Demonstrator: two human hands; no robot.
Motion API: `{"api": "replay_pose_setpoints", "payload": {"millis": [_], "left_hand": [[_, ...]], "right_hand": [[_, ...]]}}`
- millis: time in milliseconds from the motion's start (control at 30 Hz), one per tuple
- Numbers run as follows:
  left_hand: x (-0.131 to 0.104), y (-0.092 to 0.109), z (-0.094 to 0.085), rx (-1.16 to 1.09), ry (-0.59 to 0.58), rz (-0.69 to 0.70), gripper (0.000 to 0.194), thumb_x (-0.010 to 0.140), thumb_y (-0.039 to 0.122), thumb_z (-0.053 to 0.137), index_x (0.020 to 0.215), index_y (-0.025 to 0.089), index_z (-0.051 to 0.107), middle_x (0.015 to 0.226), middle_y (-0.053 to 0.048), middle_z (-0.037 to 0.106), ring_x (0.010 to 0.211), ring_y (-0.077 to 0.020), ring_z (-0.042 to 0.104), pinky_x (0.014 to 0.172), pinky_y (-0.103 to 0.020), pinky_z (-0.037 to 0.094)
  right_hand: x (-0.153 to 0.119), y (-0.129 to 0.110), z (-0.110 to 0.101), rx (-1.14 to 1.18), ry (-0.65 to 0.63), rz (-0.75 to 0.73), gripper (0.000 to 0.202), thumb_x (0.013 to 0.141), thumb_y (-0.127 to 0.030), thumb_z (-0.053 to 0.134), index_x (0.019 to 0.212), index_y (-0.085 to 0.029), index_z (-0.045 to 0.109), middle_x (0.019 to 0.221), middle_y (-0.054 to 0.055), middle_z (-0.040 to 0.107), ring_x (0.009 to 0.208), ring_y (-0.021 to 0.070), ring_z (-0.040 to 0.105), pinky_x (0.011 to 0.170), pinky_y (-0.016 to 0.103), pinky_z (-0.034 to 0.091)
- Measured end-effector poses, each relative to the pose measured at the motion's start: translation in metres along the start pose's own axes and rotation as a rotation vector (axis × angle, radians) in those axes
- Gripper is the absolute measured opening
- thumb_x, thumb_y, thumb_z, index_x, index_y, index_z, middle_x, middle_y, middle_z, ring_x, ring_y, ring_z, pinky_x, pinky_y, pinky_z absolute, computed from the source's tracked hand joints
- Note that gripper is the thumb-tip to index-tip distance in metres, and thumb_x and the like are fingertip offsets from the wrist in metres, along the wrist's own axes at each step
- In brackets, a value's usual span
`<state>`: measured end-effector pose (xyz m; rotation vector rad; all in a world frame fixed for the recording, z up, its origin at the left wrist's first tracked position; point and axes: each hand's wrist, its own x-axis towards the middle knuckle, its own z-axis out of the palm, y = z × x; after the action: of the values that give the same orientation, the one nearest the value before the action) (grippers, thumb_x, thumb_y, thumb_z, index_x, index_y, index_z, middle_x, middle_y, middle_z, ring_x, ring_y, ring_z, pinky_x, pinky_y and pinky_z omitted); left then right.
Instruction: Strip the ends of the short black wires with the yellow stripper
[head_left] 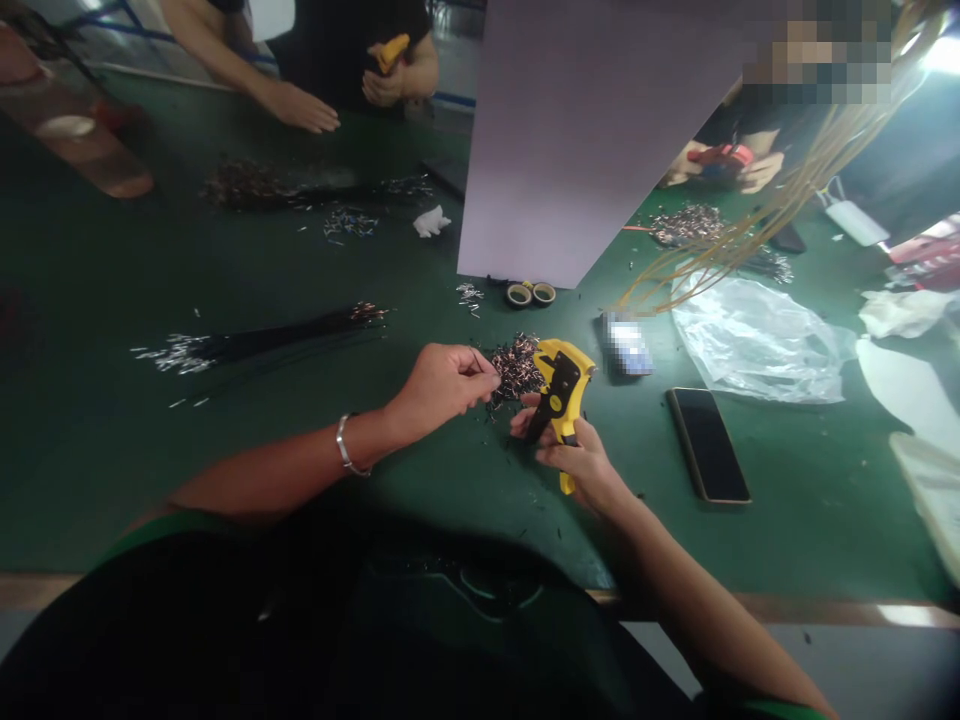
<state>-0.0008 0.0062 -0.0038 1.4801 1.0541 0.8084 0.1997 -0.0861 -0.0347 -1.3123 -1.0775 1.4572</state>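
Pointing its long axis forward, the yellow tool (568, 388) fills gripping right fingers (520, 425); left fingers (482, 383) pinch, contents unclear.

Workshop, green workbench (97, 430), black wire bundle (281, 340), yellow wire stripper (556, 402), clippings (516, 366), co-workers (337, 50) holding tools (391, 52)

A black, short-sleeved top (247, 610) covers the torso, with green trim (176, 526) at the sleeve ends. Thin pale-green outlines (491, 614) curve across its front, perhaps a print; the dimness blurs them. The left hand (439, 388) and right hand (589, 462) are bare, a silvery bracelet (343, 442) circling the left wrist (367, 440).
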Motion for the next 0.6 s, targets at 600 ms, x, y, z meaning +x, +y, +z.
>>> {"api": "replay_pose_setpoints", "payload": {"millis": [600], "left_hand": [[-0.006,0.011,0.005,-0.097,-0.057,-0.246,0.012,0.076,0.011,0.065,0.065,0.014,0.063,0.053,0.002,0.059,0.038,-0.0027,0.043,0.036,-0.020,0.031]], "right_hand": [[0.010,-0.004,0.010,-0.010,-0.084,-0.050,0.046,0.058,-0.013,0.062,0.103,-0.018,0.065,0.091,0.003,0.069,0.080,0.0186,0.062,0.078,0.033,0.050]]}}
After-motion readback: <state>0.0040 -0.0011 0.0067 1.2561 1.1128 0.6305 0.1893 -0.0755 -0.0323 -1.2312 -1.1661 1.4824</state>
